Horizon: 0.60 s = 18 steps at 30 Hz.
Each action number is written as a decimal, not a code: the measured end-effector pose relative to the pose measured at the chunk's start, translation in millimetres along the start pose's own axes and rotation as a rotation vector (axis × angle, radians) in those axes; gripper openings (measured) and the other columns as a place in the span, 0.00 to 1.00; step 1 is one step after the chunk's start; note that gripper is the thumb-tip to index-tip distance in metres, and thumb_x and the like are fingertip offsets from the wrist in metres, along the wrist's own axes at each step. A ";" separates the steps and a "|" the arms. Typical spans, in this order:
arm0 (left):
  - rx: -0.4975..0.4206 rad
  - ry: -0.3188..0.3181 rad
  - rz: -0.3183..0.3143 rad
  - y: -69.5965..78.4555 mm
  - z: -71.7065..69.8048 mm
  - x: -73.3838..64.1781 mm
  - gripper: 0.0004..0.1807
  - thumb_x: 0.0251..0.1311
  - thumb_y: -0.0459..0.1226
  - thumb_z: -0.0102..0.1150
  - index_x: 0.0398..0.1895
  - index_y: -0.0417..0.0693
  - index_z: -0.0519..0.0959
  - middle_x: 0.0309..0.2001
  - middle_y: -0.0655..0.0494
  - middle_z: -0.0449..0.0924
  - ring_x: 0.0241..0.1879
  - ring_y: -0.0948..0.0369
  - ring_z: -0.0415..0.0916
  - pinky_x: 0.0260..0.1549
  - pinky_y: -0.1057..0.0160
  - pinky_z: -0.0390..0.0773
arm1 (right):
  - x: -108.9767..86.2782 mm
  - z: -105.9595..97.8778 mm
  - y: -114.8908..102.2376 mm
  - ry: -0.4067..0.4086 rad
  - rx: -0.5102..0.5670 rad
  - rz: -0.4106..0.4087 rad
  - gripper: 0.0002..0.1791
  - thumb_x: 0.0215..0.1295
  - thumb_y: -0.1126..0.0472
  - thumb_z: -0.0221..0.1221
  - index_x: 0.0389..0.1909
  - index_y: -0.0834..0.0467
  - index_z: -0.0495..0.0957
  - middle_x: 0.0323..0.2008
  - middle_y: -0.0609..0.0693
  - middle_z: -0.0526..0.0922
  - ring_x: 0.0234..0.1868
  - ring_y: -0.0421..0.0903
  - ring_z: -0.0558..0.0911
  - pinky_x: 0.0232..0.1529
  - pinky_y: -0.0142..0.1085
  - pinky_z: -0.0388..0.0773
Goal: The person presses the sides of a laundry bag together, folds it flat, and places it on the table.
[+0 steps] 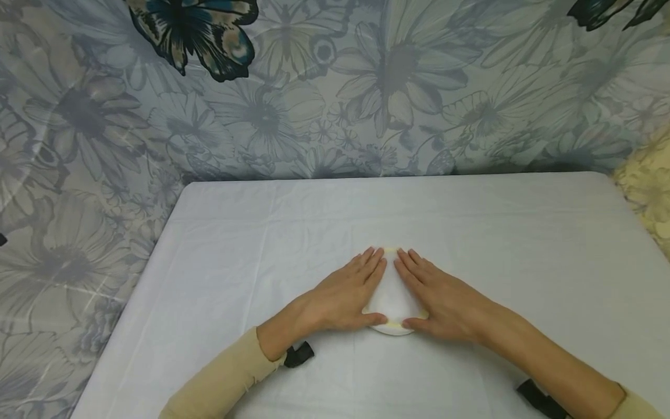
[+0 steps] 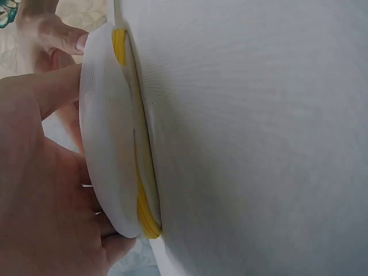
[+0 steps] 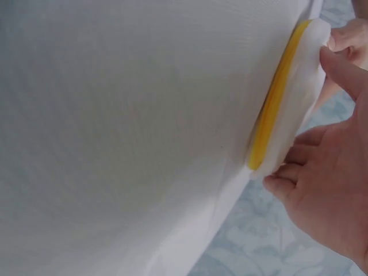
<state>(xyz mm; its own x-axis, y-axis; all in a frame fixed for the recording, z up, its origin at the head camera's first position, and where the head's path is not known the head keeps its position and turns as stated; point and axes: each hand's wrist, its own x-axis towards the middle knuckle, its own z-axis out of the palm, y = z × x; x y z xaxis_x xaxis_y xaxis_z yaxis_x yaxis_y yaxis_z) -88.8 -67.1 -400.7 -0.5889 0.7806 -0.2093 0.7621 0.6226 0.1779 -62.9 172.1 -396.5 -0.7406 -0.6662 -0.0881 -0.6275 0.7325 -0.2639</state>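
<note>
A small round white item [image 1: 395,291] lies flat on the white-covered table, in front of the person. Its top is a thin, see-through white layer, and a yellow band [image 3: 279,98] shows under that layer along the side in the right wrist view. The left hand [image 1: 345,294] rests on its left side with straight fingers, while the right hand [image 1: 445,299] mirrors it on the right. Both sets of fingertips meet near the far edge, and both thumbs touch the near edge. In the left wrist view, yellow [image 2: 146,207] shows between the white layers; the hands cover parts of the sides.
A white cloth covers the table [image 1: 220,250], with faint fold lines. Behind and to the left hangs a grey-blue fabric [image 1: 293,116] printed with flowers and butterflies. Yellow patterned fabric [image 1: 649,180] shows at the right edge. Black straps [image 1: 299,354] sit by the wrists.
</note>
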 end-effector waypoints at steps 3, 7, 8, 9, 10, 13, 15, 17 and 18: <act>0.042 -0.002 0.009 2.5 0.7 0.7 0.53 0.68 0.63 0.47 0.78 0.35 0.40 0.79 0.40 0.29 0.78 0.49 0.25 0.75 0.55 0.34 | 1.8 1.9 -0.5 0.002 -0.012 -0.029 0.57 0.61 0.40 0.65 0.78 0.65 0.46 0.78 0.62 0.45 0.77 0.61 0.48 0.73 0.54 0.54; 0.091 -0.013 0.016 4.5 2.5 2.2 0.51 0.70 0.63 0.42 0.78 0.35 0.39 0.79 0.40 0.28 0.78 0.49 0.25 0.75 0.55 0.33 | 2.9 4.6 -1.0 0.008 -0.036 -0.049 0.54 0.64 0.38 0.61 0.77 0.66 0.48 0.78 0.63 0.46 0.77 0.61 0.48 0.74 0.53 0.52; 0.100 -0.019 0.018 4.7 3.1 2.6 0.51 0.70 0.63 0.40 0.78 0.35 0.39 0.79 0.40 0.28 0.78 0.49 0.25 0.75 0.54 0.33 | 2.9 5.3 -1.1 0.010 -0.040 -0.047 0.53 0.65 0.37 0.60 0.77 0.66 0.49 0.78 0.63 0.46 0.77 0.61 0.48 0.74 0.53 0.52; 0.108 -0.025 0.018 4.7 3.6 2.9 0.51 0.71 0.64 0.38 0.78 0.36 0.38 0.79 0.40 0.27 0.78 0.49 0.25 0.75 0.54 0.33 | 3.0 6.0 -1.2 0.011 -0.042 -0.043 0.52 0.66 0.36 0.58 0.77 0.66 0.49 0.77 0.63 0.46 0.77 0.61 0.48 0.74 0.53 0.52; 0.112 -0.032 0.019 4.6 4.3 3.3 0.51 0.71 0.64 0.37 0.78 0.36 0.38 0.79 0.40 0.27 0.78 0.49 0.25 0.75 0.54 0.33 | 3.0 6.7 -1.5 0.011 -0.043 -0.040 0.52 0.67 0.36 0.57 0.77 0.66 0.50 0.77 0.63 0.46 0.77 0.60 0.48 0.74 0.54 0.52; 0.128 -0.050 0.022 3.9 5.6 4.2 0.51 0.71 0.66 0.33 0.78 0.36 0.37 0.79 0.41 0.27 0.78 0.49 0.24 0.75 0.54 0.32 | 2.9 8.8 -1.8 0.017 -0.042 -0.034 0.50 0.69 0.34 0.53 0.76 0.67 0.52 0.77 0.64 0.47 0.77 0.60 0.48 0.73 0.54 0.53; 0.138 -0.063 0.023 3.3 6.2 5.1 0.51 0.70 0.66 0.31 0.78 0.37 0.36 0.79 0.41 0.27 0.77 0.50 0.23 0.75 0.54 0.32 | 2.6 9.7 -1.7 0.025 -0.044 -0.035 0.49 0.70 0.34 0.51 0.76 0.67 0.52 0.77 0.64 0.48 0.77 0.60 0.49 0.73 0.54 0.53; 0.149 -0.073 0.022 2.6 6.8 6.1 0.51 0.70 0.67 0.28 0.79 0.37 0.36 0.79 0.42 0.26 0.77 0.50 0.23 0.75 0.54 0.31 | 2.4 10.9 -0.7 0.033 -0.055 -0.042 0.48 0.71 0.34 0.49 0.76 0.67 0.53 0.77 0.64 0.49 0.77 0.60 0.50 0.73 0.54 0.54; 0.155 -0.077 0.021 2.3 7.1 6.7 0.51 0.70 0.67 0.27 0.79 0.38 0.35 0.79 0.42 0.26 0.77 0.50 0.22 0.75 0.54 0.31 | 2.4 11.5 -0.1 0.036 -0.066 -0.045 0.48 0.71 0.34 0.49 0.76 0.67 0.53 0.77 0.63 0.49 0.77 0.60 0.50 0.73 0.54 0.54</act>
<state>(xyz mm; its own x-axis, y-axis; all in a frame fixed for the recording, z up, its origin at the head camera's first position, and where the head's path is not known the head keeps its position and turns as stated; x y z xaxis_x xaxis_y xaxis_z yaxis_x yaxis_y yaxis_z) -89.0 -60.8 -408.5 -0.5546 0.7832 -0.2810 0.8099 0.5856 0.0336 -61.8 168.8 -407.7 -0.7184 -0.6943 -0.0426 -0.6742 0.7101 -0.2030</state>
